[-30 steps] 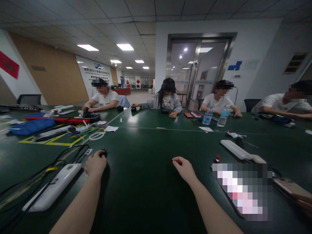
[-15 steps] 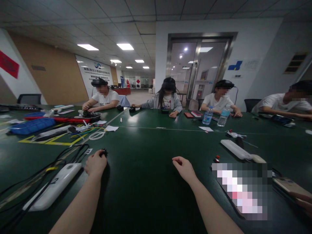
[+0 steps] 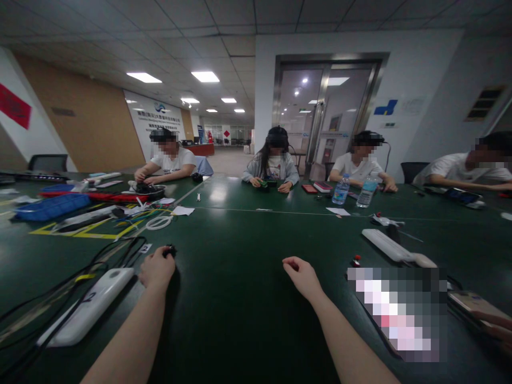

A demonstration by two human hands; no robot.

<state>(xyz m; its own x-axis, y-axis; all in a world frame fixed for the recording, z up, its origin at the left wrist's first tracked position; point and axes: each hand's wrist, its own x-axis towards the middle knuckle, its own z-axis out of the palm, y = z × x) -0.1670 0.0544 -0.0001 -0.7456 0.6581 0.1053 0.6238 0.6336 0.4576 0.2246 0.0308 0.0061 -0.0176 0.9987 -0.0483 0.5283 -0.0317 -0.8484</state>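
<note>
My left hand point(image 3: 157, 268) rests on the dark green table point(image 3: 240, 298), fingers curled round a small black object point(image 3: 171, 250) at its fingertips. A white power strip point(image 3: 90, 309) marked "2", with black cables point(image 3: 80, 266), lies just left of that forearm. My right hand point(image 3: 303, 276) sits in a loose fist on the table, apart from anything; whether something is inside it is hidden. A small red-and-black part point(image 3: 356, 261) lies to its right.
A second white power strip point(image 3: 394, 248) lies at the right, a phone point(image 3: 478, 306) near the right edge. Blue trays point(image 3: 52, 205), tools and a cable coil point(image 3: 159, 222) crowd the left. Two water bottles point(image 3: 341, 190) stand far across, where several people sit.
My hands have stayed where they were. The person in the middle across the table has pulled the outstretched arm back in front of the body.
</note>
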